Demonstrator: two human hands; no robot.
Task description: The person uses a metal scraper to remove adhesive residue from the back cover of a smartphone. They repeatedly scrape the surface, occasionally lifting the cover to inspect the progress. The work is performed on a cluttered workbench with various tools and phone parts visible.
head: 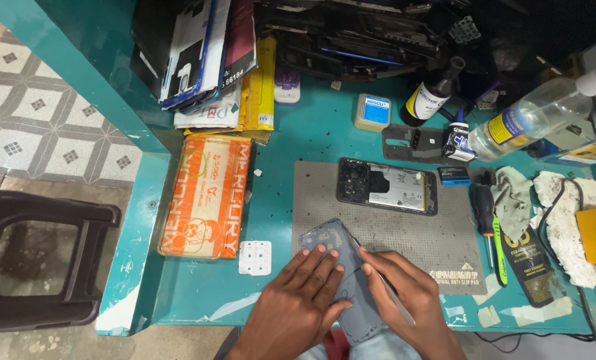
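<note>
Left hand (304, 293) flat on back cover (341, 267), overhanging table edge (198, 313)

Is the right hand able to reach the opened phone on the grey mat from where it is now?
Probably yes. The opened phone lies just beyond the right hand with only bare grey mat between, though that hand holds a thin tool.

matt grey plastic back cover (341, 267), dull dotted rubber mat (404, 230), glossy orange plastic packet (208, 197), scuffed painted teal tabletop (318, 133).

Two hands (298, 300) (404, 287) — three bottles (432, 93) (531, 117) (456, 137).
</note>
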